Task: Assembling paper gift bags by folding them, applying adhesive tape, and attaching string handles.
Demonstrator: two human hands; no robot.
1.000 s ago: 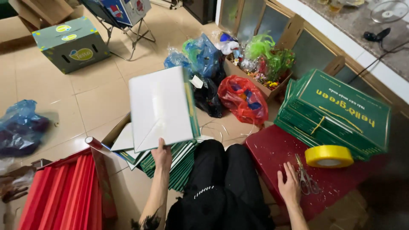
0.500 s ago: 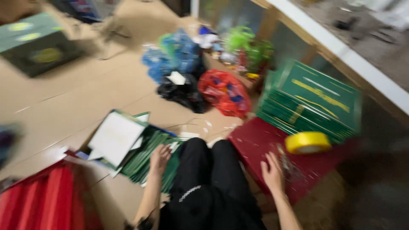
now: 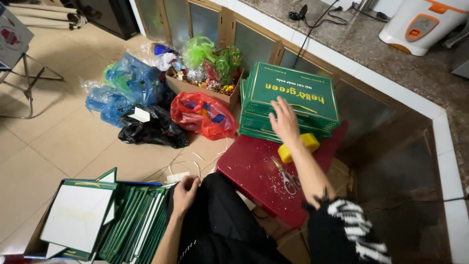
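- The right hand (image 3: pixel 285 122) reached up the middle of the frame with fingers spread, its palm over the front edge of the stack of flat green boxes (image 3: pixel 293 100); it gripped nothing.
- That stack leaned at the far end of the red stool (image 3: pixel 254 173), right of centre, just below the cabinet doors (image 3: pixel 205 22).
- A yellow tape roll (image 3: pixel 308 144) lay on the stool, touching the stack's lower edge and partly hidden by the right wrist.
- Scissors (image 3: pixel 288 176) lay on the stool just left of the right forearm, amid pale scraps.
- The left hand (image 3: pixel 184 193) sat low and left of centre, fingers curled loosely against the person's black-clad knee; whether it pinched anything could not be told.
- Just left of that hand lay a pile of folded green box blanks (image 3: pixel 137 222), with a white-faced blank (image 3: pixel 78 217) on top at the lower left.
- On the tiled floor at upper left sat blue plastic bags (image 3: pixel 127 83), a black bag (image 3: pixel 156 129) and a red bag (image 3: pixel 202 115).
- Behind the red bag stood a cardboard box of bright decorations (image 3: pixel 210 73).
- A white and orange appliance (image 3: pixel 420 22) stood on the stone counter at the upper right.
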